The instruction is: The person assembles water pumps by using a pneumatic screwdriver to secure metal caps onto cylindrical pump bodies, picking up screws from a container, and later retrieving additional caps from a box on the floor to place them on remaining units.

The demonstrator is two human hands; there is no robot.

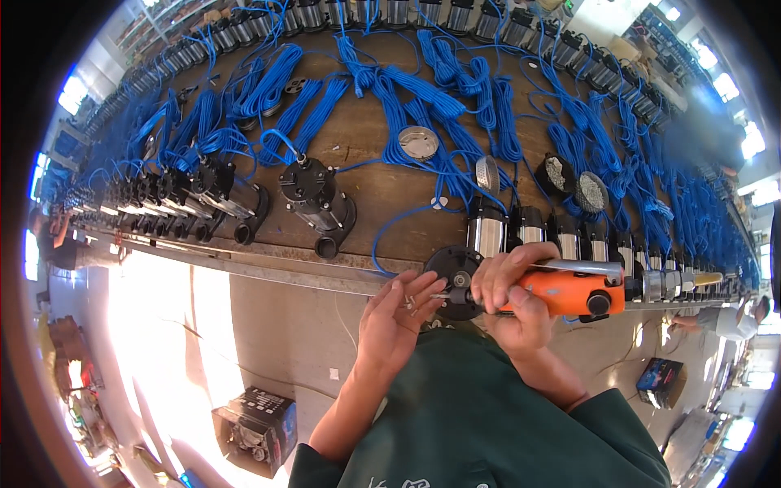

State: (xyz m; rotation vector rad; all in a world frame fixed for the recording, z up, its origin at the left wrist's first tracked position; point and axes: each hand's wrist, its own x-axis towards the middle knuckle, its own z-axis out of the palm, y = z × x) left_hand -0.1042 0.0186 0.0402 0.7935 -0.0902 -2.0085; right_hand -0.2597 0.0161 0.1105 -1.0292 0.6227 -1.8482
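My right hand (pixel 514 297) is wrapped round an orange air screwdriver (pixel 565 291) with a metal lever along its top. The tool lies sideways, its dark nose and bit pointing left at the fingers of my left hand (pixel 394 321). That hand is turned palm up with fingers slightly curled, cradling several small silvery screws (pixel 409 302). Whether a screw sits on the bit is too small to tell. Just beyond both hands, a steel pump (pixel 488 232) at the table's edge shows a round black end piece (pixel 443 262), partly covered by the hands and tool.
Bundled blue cables (pixel 423 89) spread over the brown table (pixel 366 211). A black-topped pump (pixel 313 195) stands left of centre, with a row of others beyond it. Round dishes of small parts (pixel 591 192) sit at right. Cartons (pixel 256 431) stand on the floor.
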